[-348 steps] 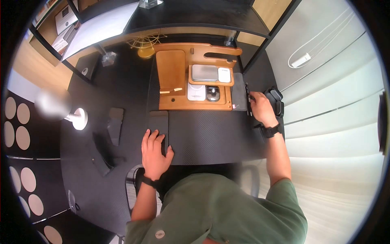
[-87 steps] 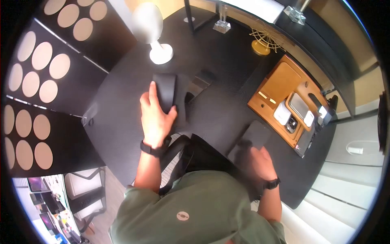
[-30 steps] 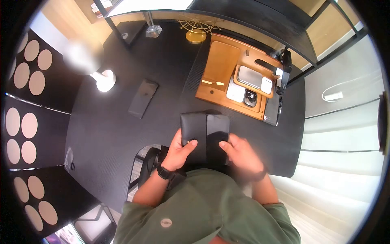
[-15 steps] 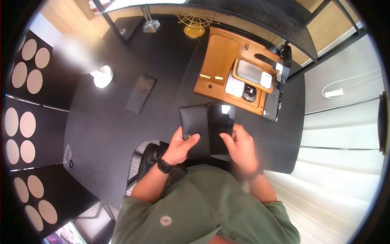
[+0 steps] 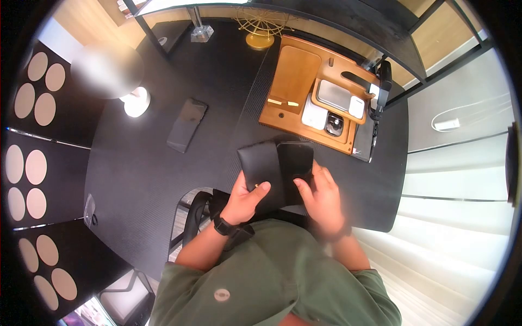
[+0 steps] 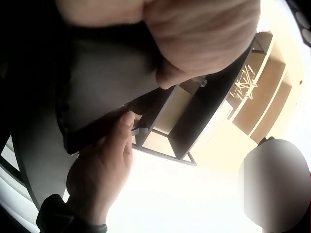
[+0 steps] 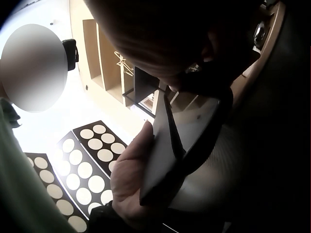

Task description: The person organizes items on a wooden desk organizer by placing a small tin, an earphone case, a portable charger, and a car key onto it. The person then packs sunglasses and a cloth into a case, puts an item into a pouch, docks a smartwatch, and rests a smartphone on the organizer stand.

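In the head view my left hand (image 5: pixel 244 201) grips a soft black leather-like case (image 5: pixel 260 163), thumb across its front beside a small brass-coloured stud. My right hand (image 5: pixel 324 201) holds a glossy black slab like a smartphone (image 5: pixel 295 157), thumb on its face and fingers along its right edge. The two things stand side by side before the torso, their edges overlapping. From the left wrist the case (image 6: pixel 104 73) shows its grey-lit broad side. The right wrist view shows the case's wedge shape with my left hand (image 7: pixel 131 179) around it.
A dark flat slab (image 5: pixel 187 125) lies on the black table (image 5: pixel 136 174). Behind it stands a white lamp (image 5: pixel 135 102). A wooden organizer (image 5: pixel 296 76) carries several small devices at the back right, near a gold wheel ornament (image 5: pixel 260 39). A black shelf (image 5: pixel 348 22) spans the back.
Earlier, the left hand took the case from the left tabletop while the right hand was at the slab. Both were brought together; over the last second the slab tilted, losing its bright reflection.
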Demonstrator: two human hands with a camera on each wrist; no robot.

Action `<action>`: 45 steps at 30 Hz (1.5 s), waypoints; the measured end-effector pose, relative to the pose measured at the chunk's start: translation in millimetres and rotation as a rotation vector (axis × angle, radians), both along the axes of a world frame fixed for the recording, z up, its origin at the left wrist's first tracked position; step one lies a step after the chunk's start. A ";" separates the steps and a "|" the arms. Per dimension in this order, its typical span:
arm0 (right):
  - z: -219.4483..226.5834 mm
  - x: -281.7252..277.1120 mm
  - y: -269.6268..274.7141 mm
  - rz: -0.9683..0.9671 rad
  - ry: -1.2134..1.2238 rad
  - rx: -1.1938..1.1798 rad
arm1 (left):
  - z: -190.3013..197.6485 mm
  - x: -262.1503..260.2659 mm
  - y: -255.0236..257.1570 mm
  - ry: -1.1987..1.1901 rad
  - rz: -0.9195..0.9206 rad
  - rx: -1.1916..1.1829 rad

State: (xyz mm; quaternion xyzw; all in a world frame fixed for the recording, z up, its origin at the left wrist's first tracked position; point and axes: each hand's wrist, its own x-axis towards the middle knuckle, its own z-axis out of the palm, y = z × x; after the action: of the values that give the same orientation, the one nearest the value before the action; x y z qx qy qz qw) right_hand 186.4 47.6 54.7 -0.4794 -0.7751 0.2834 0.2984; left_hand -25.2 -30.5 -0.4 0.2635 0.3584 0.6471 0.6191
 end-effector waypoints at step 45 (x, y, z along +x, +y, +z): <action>10.0 3.2 -27.3 0.085 0.400 -0.403 | -16.1 -3.5 -4.0 -0.555 -0.196 -0.159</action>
State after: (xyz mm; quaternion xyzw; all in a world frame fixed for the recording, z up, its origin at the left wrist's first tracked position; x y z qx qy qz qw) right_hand 189.6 20.3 64.8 -0.4307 -0.6483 0.5330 0.3319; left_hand -28.7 -34.5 -16.5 0.0608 0.1979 0.6016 0.7715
